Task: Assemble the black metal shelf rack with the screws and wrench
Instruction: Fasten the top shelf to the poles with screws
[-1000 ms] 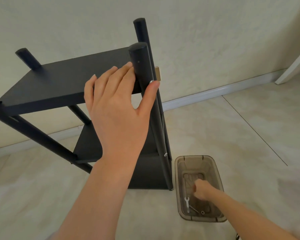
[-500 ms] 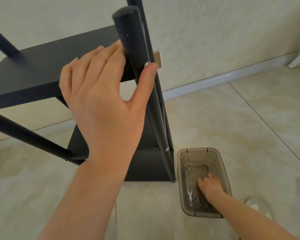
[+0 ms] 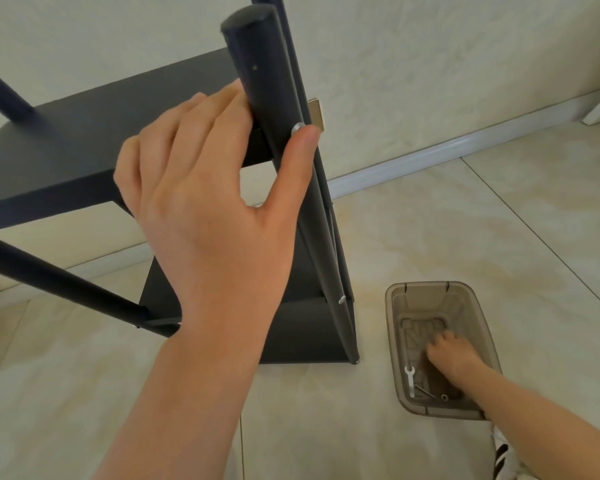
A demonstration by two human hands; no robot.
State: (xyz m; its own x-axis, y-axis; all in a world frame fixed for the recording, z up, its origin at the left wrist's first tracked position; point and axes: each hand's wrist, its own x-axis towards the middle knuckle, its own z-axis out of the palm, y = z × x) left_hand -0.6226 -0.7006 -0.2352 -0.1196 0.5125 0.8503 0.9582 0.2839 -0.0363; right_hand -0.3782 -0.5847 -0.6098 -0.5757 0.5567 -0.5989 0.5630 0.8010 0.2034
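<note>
Gripping the rack (image 3: 66, 133), left hand (image 3: 201, 216) hides its joint; right hand (image 3: 451, 355) unclear

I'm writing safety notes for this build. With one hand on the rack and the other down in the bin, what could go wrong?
1. Only the left hand steadies the rack, thumb beside a screw on the post. If that screw is loose, the shelf could slip.
2. The right hand gropes in the bin, apart from the wrench. Leaning down may tip the rack.
</note>
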